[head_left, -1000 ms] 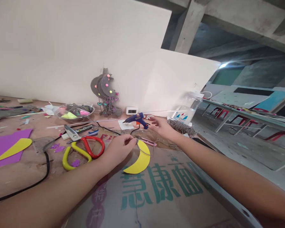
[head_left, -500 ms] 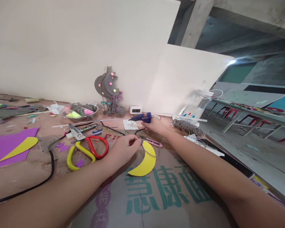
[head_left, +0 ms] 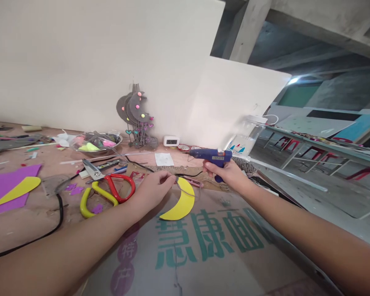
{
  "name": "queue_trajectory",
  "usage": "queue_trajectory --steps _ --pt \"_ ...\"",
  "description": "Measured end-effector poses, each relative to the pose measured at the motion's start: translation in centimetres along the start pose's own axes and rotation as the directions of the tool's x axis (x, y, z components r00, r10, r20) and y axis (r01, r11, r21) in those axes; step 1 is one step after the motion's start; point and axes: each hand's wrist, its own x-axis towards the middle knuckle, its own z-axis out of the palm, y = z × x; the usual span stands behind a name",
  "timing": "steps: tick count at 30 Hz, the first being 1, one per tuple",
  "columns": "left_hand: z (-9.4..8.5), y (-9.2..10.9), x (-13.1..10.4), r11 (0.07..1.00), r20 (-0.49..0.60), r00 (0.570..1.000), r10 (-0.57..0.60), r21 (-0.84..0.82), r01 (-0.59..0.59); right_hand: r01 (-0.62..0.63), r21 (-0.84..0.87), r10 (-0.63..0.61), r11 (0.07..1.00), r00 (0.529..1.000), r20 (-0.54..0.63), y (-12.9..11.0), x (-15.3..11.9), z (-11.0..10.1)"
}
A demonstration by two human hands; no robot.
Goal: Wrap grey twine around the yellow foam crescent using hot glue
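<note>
A blue hot glue gun is in my right hand, fingers wrapped round its handle and nozzle pointing left. The clear glue stick sticks out behind it to the right. My left hand pinches the upper tip of a yellow crescent moon cutout, which lies over printed cardboard. A thin grey cord loops across the moon's upper part. Left of that hand lie scissors with one red and one yellow handle loop.
Purple sheets with a yellow offcut lie at left. Behind are a bowl of yarn, grey moon ornaments against the white wall, a small digital clock and a plastic jar. A black cable crosses the left side.
My right hand has lifted the glue gun from the back of the table and brought it right and nearer. My left hand keeps its pinch on the moon. The view has shifted slightly right.
</note>
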Motion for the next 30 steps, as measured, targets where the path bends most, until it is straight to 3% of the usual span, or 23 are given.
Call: queue_trajectory --steps 3,8,30 --pt "0.0 0.1 -0.1 1.0 -0.002 1.0 -0.003 0.015 0.003 0.049 -0.033 -0.048 0.998 0.999 0.021 -0.1 -2.5 -0.1" --pt "-0.1 0.3 -0.2 1.0 -0.018 1.0 -0.01 0.023 0.011 0.023 -0.134 -0.021 0.991 1.0 0.015 0.6 -4.6 0.9" --pt "-0.1 0.1 -0.1 0.997 -0.011 1.0 0.0 0.08 0.0 0.008 -0.137 0.0 0.991 0.998 0.058 1.2 -5.0 2.2"
